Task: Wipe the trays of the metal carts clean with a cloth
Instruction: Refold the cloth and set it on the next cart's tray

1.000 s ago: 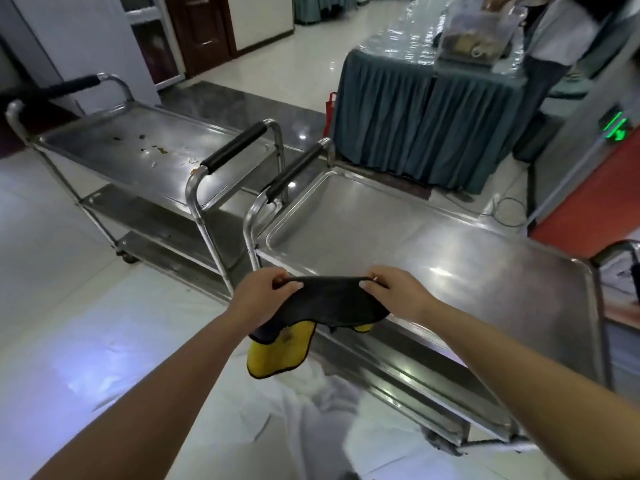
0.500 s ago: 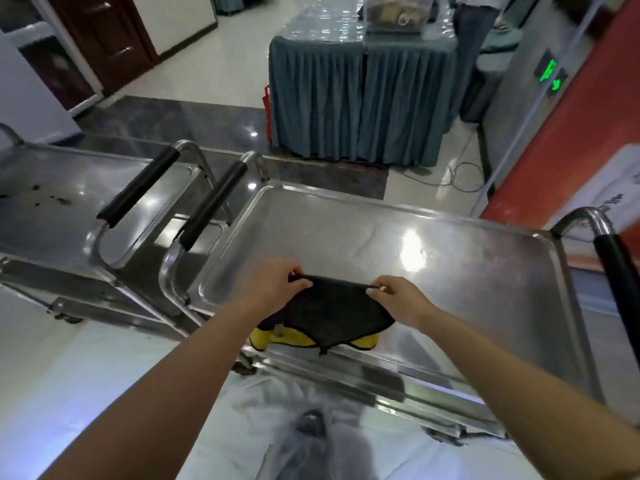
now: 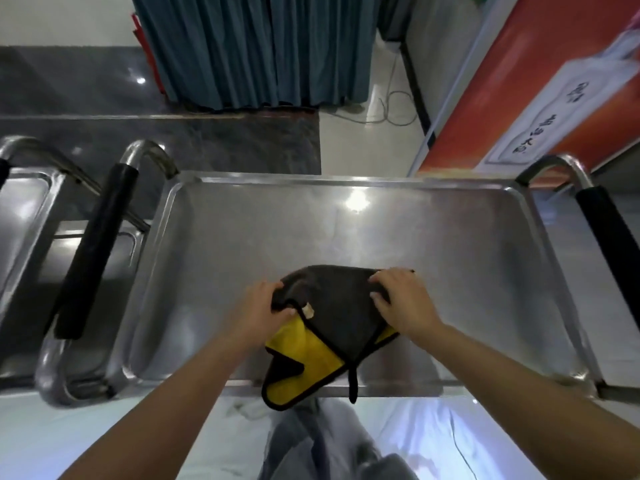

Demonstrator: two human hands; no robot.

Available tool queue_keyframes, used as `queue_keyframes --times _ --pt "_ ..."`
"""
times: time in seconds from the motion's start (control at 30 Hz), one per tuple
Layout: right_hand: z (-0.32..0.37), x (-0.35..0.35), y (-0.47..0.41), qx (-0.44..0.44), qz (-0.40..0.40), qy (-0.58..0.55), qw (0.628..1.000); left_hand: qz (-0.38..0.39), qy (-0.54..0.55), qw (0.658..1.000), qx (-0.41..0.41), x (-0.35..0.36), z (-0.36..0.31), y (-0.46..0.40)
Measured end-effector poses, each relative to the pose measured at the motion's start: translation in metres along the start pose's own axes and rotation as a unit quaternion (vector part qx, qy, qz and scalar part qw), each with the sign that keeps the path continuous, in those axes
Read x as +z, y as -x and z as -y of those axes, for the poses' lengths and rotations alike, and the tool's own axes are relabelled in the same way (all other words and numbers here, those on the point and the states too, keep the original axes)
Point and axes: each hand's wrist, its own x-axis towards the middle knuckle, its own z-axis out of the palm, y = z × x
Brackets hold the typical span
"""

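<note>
The top tray (image 3: 346, 230) of the metal cart (image 3: 502, 379) is the landmark: a shallow stainless rectangle with rounded corners and a raised rim, showing 1 bright light reflection near its far edge. A black-sleeved push handle (image 3: 93, 251) stands at the tray's left end and a 2nd handle (image 3: 613, 244) at its right end. A 2nd cart (image 3: 24, 216) stands just beside the tray's left end.

The cloth (image 3: 332, 313) lies on the tray's near half, at mid-width. Its upper face is dark grey and its underside is yellow, with black edge binding. 1 yellow corner hangs over the tray's near rim.

The left hand (image 3: 258, 315) grips the cloth's left edge, fingers curled over a bunched fold. The right hand (image 3: 403, 299) rests on the cloth's right part with fingers bent over it; whether it pinches or only presses cannot be told.

Compared with 0.5 s ago, the cloth has gone from being held stretched above the near rim to lying on the tray surface, and the view now looks more steeply down.
</note>
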Motion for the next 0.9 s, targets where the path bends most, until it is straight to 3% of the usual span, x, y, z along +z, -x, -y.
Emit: queue_keyframes --times 0.07,0.17,0.23,0.37,0.47,0.6,0.7,0.9 --pt "0.007 0.014 0.016 -0.086 0.036 -0.007 0.996 -0.006 -0.023 0.999 -0.034 -0.001 0.015 0.006" --pt "0.016 0.042 0.039 -0.074 0.195 0.046 0.977 -0.058 -0.116 0.989 -0.077 0.000 0.022 0.010" --pt "0.019 0.061 0.048 -0.077 0.241 0.100 0.962 -0.043 -0.135 0.983 -0.120 0.000 0.022 0.009" --pt "0.017 0.072 0.054 -0.093 0.224 0.161 0.957 0.037 -0.061 0.989 -0.131 -0.002 0.023 0.009" --pt "0.013 0.061 0.042 -0.100 0.210 0.149 0.961 0.024 0.006 0.994 -0.105 -0.016 0.015 0.000" --pt "0.014 0.025 0.016 -0.040 0.147 -0.004 0.988 -0.092 -0.123 0.987 0.044 -0.064 0.007 -0.021" --pt "0.010 -0.006 -0.001 0.016 0.139 -0.046 0.989 -0.128 -0.191 0.963 0.137 -0.090 0.006 -0.022" --pt "0.000 -0.062 -0.028 0.055 0.047 -0.169 0.983 -0.138 -0.196 0.966 0.097 -0.105 -0.003 -0.020"
